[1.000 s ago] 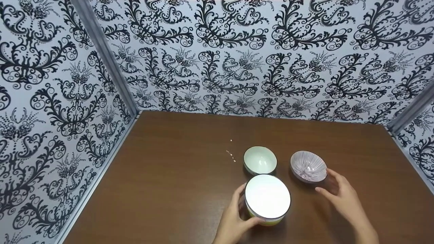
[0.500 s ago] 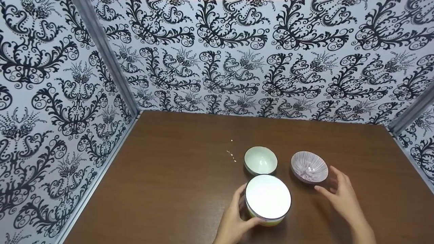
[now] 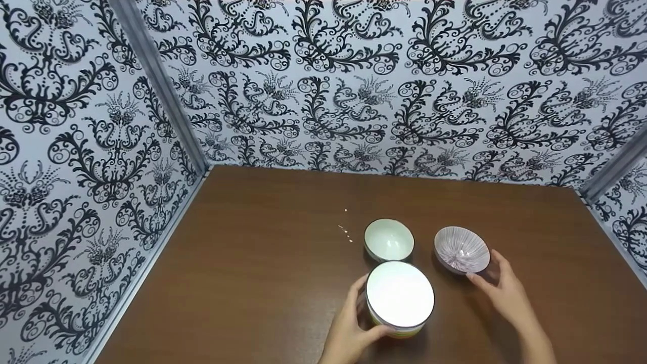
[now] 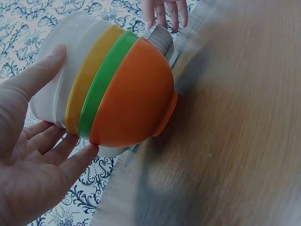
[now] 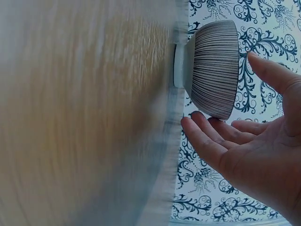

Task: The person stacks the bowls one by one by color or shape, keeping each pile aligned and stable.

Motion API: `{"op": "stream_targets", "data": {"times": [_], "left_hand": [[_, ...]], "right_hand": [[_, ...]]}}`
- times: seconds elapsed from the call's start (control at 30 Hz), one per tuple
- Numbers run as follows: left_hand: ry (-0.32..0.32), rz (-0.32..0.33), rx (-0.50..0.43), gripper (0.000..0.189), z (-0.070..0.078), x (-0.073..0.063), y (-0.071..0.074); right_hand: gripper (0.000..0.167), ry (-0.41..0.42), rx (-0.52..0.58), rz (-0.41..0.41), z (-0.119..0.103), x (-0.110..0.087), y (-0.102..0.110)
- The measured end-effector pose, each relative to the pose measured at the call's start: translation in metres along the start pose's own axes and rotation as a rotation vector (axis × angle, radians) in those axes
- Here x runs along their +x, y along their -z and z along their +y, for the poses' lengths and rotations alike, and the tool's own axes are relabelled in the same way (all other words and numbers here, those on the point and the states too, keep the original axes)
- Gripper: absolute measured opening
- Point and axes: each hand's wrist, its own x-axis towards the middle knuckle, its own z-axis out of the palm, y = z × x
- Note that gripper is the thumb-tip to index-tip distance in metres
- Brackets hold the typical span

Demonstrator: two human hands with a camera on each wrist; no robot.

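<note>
In the left wrist view, my left hand (image 4: 42, 165) grips a stack of nested bowls, thumb on one side and fingers on the other. An orange bowl (image 4: 136, 96) is lowest, with green (image 4: 106, 80) and yellow (image 4: 89, 70) bands above it and a white bowl (image 3: 399, 294) on top. Whether the stack's foot touches the table is unclear. My right hand (image 3: 508, 293) is at the right side of a striped bowl (image 3: 461, 248), fingers loosely bent beside its wall. In the right wrist view, the fingertips (image 5: 200, 115) lie at the bowl's side, while the thumb appears apart from its rim.
A pale green bowl (image 3: 388, 240) stands just behind the stack, left of the striped bowl. Small white specks (image 3: 345, 232) lie on the brown table (image 3: 252, 263). Patterned wall panels (image 3: 343, 86) border the table at the back and sides.
My right hand has shifted slightly, its thumb coming closer to the striped bowl's near edge. The left hand and its stack stay almost where they were.
</note>
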Motion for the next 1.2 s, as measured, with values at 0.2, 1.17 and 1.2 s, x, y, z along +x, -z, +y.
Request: {"op": "stream_targets", "data": {"times": [0.2,1.17,1.2], "left_hand": [[-0.006,0.002,-0.003,0.100,-0.001,0.000,0.000],[-0.039,-0.002,-0.032,0.099,-0.002,-0.001,-0.001],[-0.040,-0.002,-0.034,0.099,-0.002,0.000,-0.001]], "right_hand": [[0.077,-0.073,0.092,-0.025,-0.001,0.007,-0.004],[0.071,-0.368,0.837,-0.061,-0.009,0.021,-0.018],[0.071,-0.367,0.838,-0.059,-0.009,0.021,-0.018]]}}
